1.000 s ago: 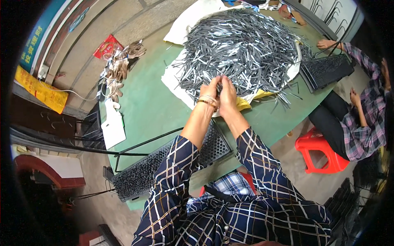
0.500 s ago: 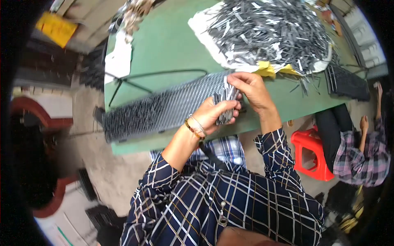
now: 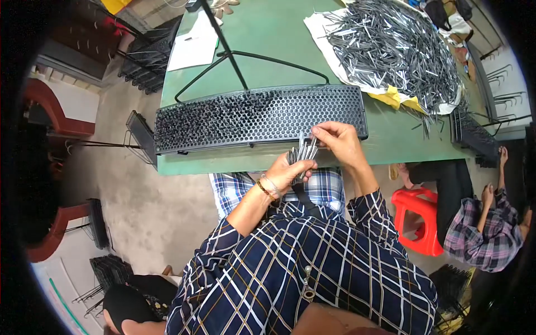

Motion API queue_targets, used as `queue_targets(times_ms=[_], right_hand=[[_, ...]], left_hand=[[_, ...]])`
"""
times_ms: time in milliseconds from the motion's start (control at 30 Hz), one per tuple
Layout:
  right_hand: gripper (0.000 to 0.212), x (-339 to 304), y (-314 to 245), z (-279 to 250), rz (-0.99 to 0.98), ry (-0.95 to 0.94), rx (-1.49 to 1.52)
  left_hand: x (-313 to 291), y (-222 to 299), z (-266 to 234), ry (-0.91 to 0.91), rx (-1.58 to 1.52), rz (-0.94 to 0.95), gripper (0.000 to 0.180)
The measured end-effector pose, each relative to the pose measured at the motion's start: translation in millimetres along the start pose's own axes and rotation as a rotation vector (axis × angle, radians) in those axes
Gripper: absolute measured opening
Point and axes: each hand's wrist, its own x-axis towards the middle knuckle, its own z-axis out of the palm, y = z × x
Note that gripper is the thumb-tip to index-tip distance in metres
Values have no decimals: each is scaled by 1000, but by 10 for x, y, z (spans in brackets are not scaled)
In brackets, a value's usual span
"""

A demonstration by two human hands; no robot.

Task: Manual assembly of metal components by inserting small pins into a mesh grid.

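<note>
A bundle of thin, flat grey and black strips stands upright in my left hand, whose fingers are wrapped round it in front of the table's near edge. At the bundle's upper right, my right hand pinches a slim strip between thumb and fingertips. Just beyond both hands lies a long black rack perforated with rows of round holes. Dark pieces crowd the holes of its left part, while those on the right show bare. A thin black wire frame rises behind the rack.
A large heap of loose strips lies on a white and yellow sack at the far right of the green table. White paper is at far left. Near a red stool, another person sits at the right; someone else is at lower left.
The view has shifted, so the rack appears level and higher up, with its wire frame more visible. My hands now appear nearer the table edge, lower against the rack, still around the bundle.
</note>
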Motion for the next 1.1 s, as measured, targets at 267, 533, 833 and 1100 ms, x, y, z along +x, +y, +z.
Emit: queue_targets(times_ms=[267,533,833,1100], right_hand=[[18,400,-368,305,-250,235,-22],[14,1098,-179,546,-587,286,-299],[13,1142,-131,549,-669,323,-441],[10,1143,-78,550,-861,274,-703]], left_hand=[[15,95,-271,17,-230,3,26],[101,63,-405,48,-361,-13,18],[116,80,-416,73,-242,-43,17],[30,115,-349,124,-298,-128,19]])
